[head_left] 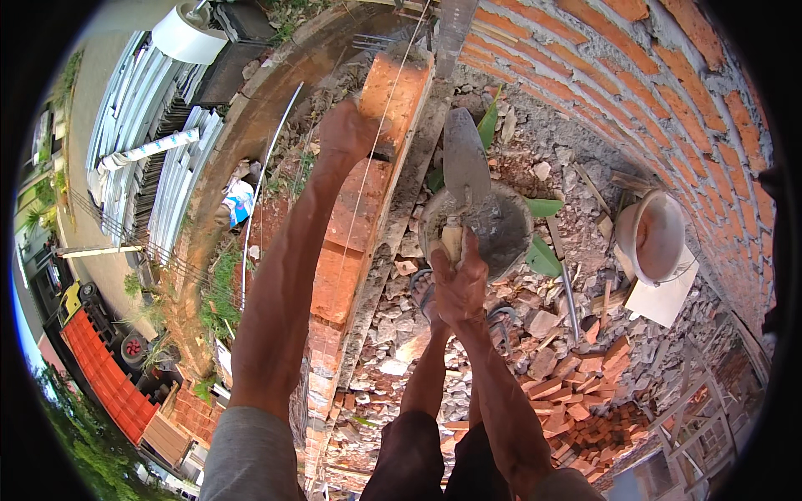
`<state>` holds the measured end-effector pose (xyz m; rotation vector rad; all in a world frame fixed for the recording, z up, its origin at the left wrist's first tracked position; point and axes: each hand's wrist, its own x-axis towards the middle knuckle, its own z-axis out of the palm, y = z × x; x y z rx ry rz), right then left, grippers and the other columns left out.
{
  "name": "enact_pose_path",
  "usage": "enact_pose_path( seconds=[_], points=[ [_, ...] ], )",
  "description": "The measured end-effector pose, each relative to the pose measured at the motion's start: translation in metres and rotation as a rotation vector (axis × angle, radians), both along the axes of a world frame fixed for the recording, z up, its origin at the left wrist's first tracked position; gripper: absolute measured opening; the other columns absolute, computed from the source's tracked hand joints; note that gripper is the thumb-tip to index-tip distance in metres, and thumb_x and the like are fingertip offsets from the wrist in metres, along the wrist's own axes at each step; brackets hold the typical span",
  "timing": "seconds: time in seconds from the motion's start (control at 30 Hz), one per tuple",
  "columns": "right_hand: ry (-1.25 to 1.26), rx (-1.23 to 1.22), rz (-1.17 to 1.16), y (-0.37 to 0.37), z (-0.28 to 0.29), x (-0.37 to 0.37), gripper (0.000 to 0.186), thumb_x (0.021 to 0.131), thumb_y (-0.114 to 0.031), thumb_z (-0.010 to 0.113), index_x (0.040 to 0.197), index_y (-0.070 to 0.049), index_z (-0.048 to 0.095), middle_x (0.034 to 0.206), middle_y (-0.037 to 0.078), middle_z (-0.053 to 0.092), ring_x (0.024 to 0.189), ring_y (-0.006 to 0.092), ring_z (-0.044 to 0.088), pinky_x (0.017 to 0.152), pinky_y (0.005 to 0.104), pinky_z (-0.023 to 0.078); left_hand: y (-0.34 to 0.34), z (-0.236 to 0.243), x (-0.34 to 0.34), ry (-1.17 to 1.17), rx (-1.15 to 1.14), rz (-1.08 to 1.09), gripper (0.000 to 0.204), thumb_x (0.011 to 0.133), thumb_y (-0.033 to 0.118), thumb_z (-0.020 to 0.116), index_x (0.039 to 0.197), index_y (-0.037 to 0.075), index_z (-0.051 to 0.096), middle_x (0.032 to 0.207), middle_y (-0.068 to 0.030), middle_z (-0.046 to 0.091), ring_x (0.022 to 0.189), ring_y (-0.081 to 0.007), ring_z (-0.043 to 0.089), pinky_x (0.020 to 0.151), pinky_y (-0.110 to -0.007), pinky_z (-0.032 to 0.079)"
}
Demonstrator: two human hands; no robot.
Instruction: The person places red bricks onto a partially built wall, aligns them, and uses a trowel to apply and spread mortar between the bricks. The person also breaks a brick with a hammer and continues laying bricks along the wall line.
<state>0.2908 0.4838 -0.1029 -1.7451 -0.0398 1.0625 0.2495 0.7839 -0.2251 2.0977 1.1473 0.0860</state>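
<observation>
My left hand [347, 132] is closed on the side of an orange brick [395, 93] at the far end of a low brick wall [341, 284]. A taut string [368, 163] runs along that wall, passing over the brick. My right hand [459, 282] grips the wooden handle [452, 240] of a trowel. Its grey, mortar-smeared blade [466, 159] points away from me. Beneath the trowel sits a bucket [529, 238] with wet grey mortar [504, 225] in it. The fingertips of my left hand are partly hidden.
A taller brick wall [618, 75] rises at the right. A second bucket [650, 236] stands near it, beside a pale board [662, 288]. Broken bricks [585, 401] and rubble cover the ground. Metal profiles [138, 117] lie at the far left, and a truck [109, 367] stands beyond.
</observation>
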Motion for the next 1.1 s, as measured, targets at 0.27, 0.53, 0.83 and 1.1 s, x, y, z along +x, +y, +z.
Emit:
enact_pose_path(
  seconds=[0.27, 0.53, 0.83, 1.1],
  points=[
    [-0.499, -0.148, 0.334, 0.015, 0.009, 0.002, 0.056, 0.094, -0.019, 0.064, 0.139, 0.004, 0.041, 0.108, 0.023, 0.063, 0.089, 0.0359, 0.067, 0.072, 0.0435, 0.055, -0.005, 0.015, 0.004, 0.074, 0.024, 0.006, 0.022, 0.081, 0.015, 0.075, 0.095, -0.002, 0.072, 0.079, -0.0087, 0.071, 0.07, -0.0144, 0.066, 0.063, -0.034, 0.051],
    [-0.867, -0.215, 0.774, 0.036, 0.044, 0.03, 0.065, 0.089, -0.012, 0.064, 0.144, 0.008, 0.036, 0.102, 0.025, 0.058, 0.083, 0.0336, 0.068, 0.061, 0.0423, 0.057, -0.011, 0.029, 0.006, 0.107, 0.177, 0.041, 0.029, 0.077, 0.023, 0.078, 0.088, -0.002, 0.071, 0.073, -0.0175, 0.069, 0.069, -0.029, 0.068, 0.064, -0.04, 0.051],
    [-1.074, -0.344, 0.992, 0.075, 0.039, 0.065, 0.058, 0.086, 0.0, 0.057, 0.139, 0.015, 0.038, 0.089, 0.025, 0.059, 0.071, 0.0329, 0.068, 0.054, 0.0403, 0.056, -0.008, 0.039, 0.011, 0.178, 0.135, -0.025, 0.03, 0.076, 0.026, 0.079, 0.091, 0.0, 0.072, 0.078, -0.0208, 0.069, 0.073, -0.0366, 0.069, 0.065, -0.042, 0.052],
    [-1.051, -0.426, 1.037, 0.076, 0.044, 0.064, 0.066, 0.085, -0.007, 0.063, 0.141, 0.012, 0.035, 0.096, 0.023, 0.06, 0.068, 0.0297, 0.067, 0.053, 0.0436, 0.053, -0.009, 0.042, 0.006, 0.035, 0.124, -0.06, 0.03, 0.078, 0.025, 0.077, 0.088, -0.003, 0.072, 0.072, -0.0238, 0.066, 0.069, -0.0365, 0.068, 0.063, -0.043, 0.05]
  ],
)
